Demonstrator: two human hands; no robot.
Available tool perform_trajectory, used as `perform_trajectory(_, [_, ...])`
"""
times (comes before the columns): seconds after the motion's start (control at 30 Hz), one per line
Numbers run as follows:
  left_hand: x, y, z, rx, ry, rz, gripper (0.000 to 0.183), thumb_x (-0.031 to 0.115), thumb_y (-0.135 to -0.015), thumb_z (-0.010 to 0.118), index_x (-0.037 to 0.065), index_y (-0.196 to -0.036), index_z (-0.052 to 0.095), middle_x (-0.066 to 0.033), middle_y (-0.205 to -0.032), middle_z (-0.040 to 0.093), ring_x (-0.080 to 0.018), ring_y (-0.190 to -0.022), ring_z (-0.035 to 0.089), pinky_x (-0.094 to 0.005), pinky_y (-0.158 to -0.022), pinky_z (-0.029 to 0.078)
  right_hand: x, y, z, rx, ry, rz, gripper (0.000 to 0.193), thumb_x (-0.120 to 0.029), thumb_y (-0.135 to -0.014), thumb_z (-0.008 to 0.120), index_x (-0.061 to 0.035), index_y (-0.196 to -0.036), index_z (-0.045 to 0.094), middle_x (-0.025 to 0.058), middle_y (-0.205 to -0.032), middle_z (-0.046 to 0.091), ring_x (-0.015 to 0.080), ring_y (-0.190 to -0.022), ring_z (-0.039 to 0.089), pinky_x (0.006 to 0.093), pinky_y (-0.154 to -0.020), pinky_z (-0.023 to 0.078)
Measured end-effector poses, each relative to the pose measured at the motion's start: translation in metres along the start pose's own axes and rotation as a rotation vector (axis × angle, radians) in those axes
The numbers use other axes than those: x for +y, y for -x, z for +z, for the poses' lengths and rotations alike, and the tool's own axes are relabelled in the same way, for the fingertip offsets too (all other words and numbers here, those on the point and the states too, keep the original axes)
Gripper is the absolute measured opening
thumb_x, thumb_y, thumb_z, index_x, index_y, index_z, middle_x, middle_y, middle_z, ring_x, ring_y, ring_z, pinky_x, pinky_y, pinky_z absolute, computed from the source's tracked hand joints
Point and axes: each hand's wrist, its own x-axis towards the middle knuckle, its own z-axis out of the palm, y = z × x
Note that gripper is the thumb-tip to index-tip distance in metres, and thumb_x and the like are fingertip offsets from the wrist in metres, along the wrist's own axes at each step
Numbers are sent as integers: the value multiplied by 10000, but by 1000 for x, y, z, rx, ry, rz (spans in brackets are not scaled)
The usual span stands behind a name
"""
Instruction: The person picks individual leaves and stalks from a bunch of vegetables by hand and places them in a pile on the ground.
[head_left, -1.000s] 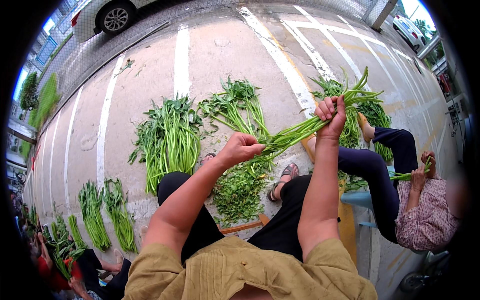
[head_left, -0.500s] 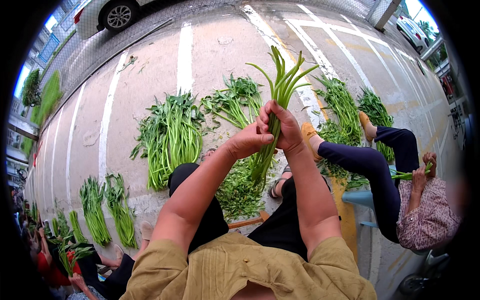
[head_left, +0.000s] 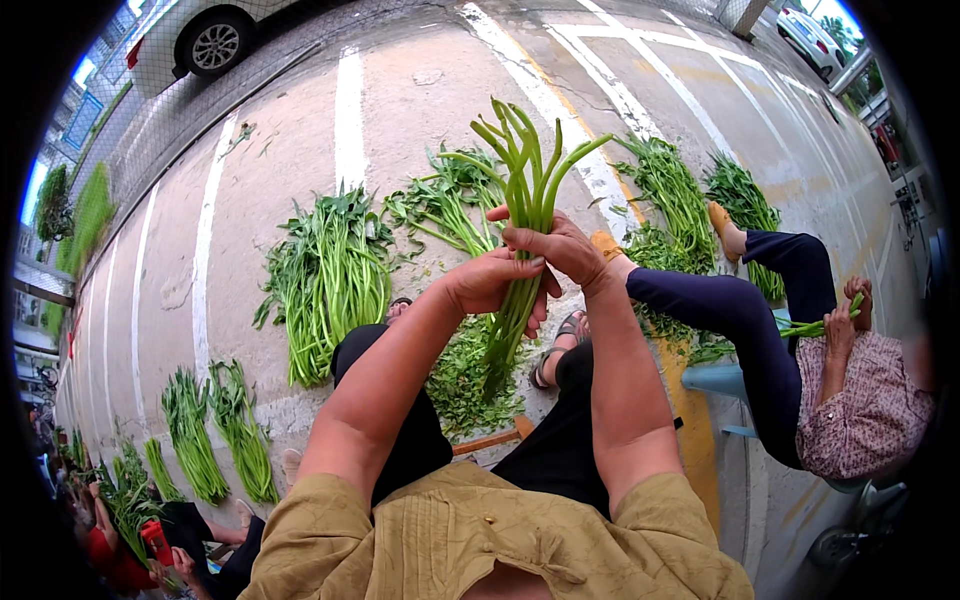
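Note:
A small bunch of water spinach (head_left: 535, 195) stands nearly upright in front of me, its bare cut stems fanning out at the top and its darker tips hanging down. My right hand (head_left: 568, 250) wraps round the middle of the bunch, with the thumb across the stems. Just below, my left hand (head_left: 492, 281) is closed on the same stems from the left side. Under the bunch, between my feet, lies a heap of stripped leaves (head_left: 470, 385).
Piles of water spinach lie on the pavement left (head_left: 335, 280), ahead (head_left: 450, 205) and right (head_left: 680, 195). At right a seated co-worker (head_left: 850, 410) holds a few stems. More bundles (head_left: 240, 430) and seated people are at lower left. A parked car (head_left: 215, 45) stands behind a fence.
My right hand has turned over, its fingers now reaching round behind the stems. The bunch has shifted slightly left and down. At lower left, a red object has appeared in another person's hands.

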Motion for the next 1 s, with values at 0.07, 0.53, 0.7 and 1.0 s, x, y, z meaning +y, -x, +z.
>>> perform_trajectory(0.07, [2, -2, 7, 51, -48, 54, 379, 322, -863, 550, -42, -965, 533, -207, -762, 609, -323, -704, 638, -458, -660, 543, -1, 1, -2, -29, -18, 22, 325, -263, -808, 626, -54, -1056, 603, 47, -864, 588, 104, -797, 534, 243, -727, 429])
perform_trajectory(0.53, [2, -6, 21, 383, 72, 256, 184, 197, -873, 516, 18, -859, 556, -78, -626, 585, -188, -490, 572, -326, -459, 499, 34, -26, -11, 174, -329, 141, 492, -456, -801, 604, 22, -918, 589, 123, -904, 589, 172, -784, 569, 288, -664, 474])
perform_trajectory(0.7, [28, 13, -1, 633, 221, 557, 214, 270, -869, 557, 71, -804, 512, -27, -558, 486, -164, -450, 474, -320, -446, 403, 27, -20, -9, 529, -428, 17, 257, -257, -847, 593, -8, -902, 570, 100, -835, 620, 181, -728, 615, 300, -639, 522])
perform_trajectory(1.0, [63, 60, -42, 766, 466, 926, 249, 306, -902, 499, 117, -744, 459, -19, -576, 421, -166, -496, 393, -325, -494, 359, 26, 0, 19, 400, -126, -48, 95, -104, -818, 612, -21, -852, 584, 11, -724, 599, 66, -599, 546, 203, -544, 464])
